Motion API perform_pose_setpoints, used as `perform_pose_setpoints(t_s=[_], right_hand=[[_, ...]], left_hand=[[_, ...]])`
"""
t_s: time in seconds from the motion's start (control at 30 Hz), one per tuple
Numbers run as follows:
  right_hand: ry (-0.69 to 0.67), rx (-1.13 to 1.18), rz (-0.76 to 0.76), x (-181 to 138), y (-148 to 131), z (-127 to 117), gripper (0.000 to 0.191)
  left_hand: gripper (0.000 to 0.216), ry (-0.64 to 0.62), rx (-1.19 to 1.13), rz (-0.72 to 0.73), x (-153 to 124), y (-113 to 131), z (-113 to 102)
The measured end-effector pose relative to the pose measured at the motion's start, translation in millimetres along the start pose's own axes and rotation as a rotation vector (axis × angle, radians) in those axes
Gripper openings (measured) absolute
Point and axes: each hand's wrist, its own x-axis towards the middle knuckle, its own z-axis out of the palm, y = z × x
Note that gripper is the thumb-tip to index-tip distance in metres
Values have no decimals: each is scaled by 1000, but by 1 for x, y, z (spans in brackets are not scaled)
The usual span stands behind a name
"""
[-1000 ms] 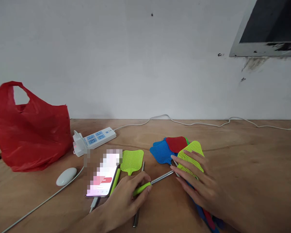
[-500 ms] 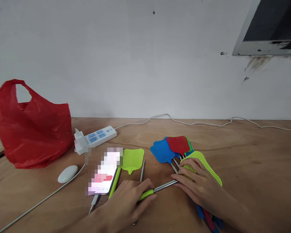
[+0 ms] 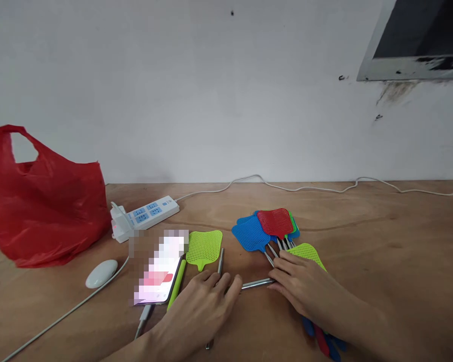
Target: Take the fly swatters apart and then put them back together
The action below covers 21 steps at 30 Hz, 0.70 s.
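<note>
My left hand covered one end of the thin silver metal rod on the wooden tabletop, its grip hidden from me; my right hand lay flat, fingers spread, on the lime-green mesh swatter head.

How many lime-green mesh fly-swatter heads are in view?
2: one lime-green head beside the smartphone, another partly under the right hand; the coloured swatter pile may hide more.

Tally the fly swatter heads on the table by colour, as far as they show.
Yellow-green heads: 2
Red head: 1
Blue heads: 2
Green head: 1, edge only
Total: 6 showing; overlaps may hide more.
</note>
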Motion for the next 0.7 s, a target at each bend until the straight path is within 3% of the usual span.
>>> perform_pose_setpoints(t_s=[0.13,0.33,0.53,0.7], right_hand=[[-108,42,-48,6,4,0,23],[-104,-12,-45,11,4,-8,26],[-83,15,-75,6,2,-10,25],[-120,175,-50,8,6,-15,24]], left_hand=[[12,-62,-29,-72,4,0,-4],[25,-159,-262,-163,3,-6,-10],[44,-73,-588,-105,-7,-16,-9],[40,-138,-435,-114,-5,-10,-7]])
